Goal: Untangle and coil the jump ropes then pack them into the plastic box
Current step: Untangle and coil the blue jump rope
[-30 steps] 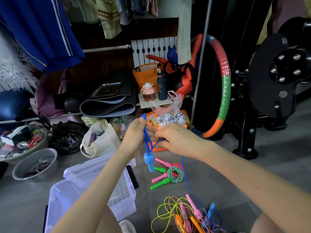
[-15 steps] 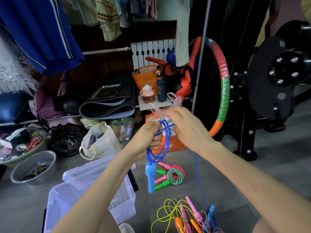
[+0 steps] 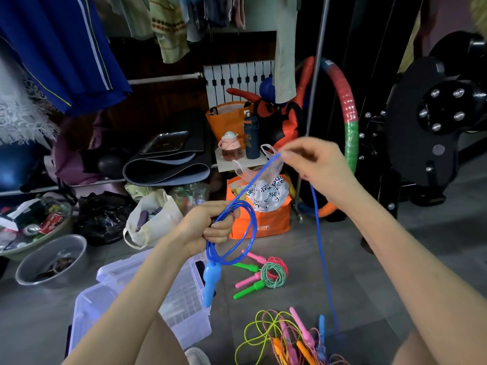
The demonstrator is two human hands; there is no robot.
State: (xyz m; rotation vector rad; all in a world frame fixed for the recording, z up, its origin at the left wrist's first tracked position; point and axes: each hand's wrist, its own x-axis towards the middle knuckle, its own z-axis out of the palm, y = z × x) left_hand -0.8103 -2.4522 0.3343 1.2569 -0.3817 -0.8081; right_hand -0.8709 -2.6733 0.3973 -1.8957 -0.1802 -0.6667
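My left hand (image 3: 214, 227) grips a few loops of the blue jump rope (image 3: 251, 230); its blue handle (image 3: 212, 283) hangs below the hand. My right hand (image 3: 313, 162) is raised up and to the right, pinching the same rope, which runs taut between the hands and then drops to the floor. A tangled pile of ropes (image 3: 287, 338) in yellow, pink, orange and blue lies at the bottom. A coiled green and pink pair of ropes (image 3: 272, 275) lies on the floor. The clear plastic box (image 3: 181, 306) stands at lower left, partly hidden by my left arm.
An orange bag (image 3: 263, 219) stuffed with a plastic bag stands behind the hands. A metal bowl (image 3: 51, 259), a black bag (image 3: 102, 217) and a cream tote (image 3: 152, 217) sit at left. A multicoloured hoop (image 3: 350, 122) and a black exercise machine (image 3: 434, 122) are at right.
My right hand has pulled away up and to the right, drawing out a length of blue rope. The loops in my left hand have widened into a clear coil.
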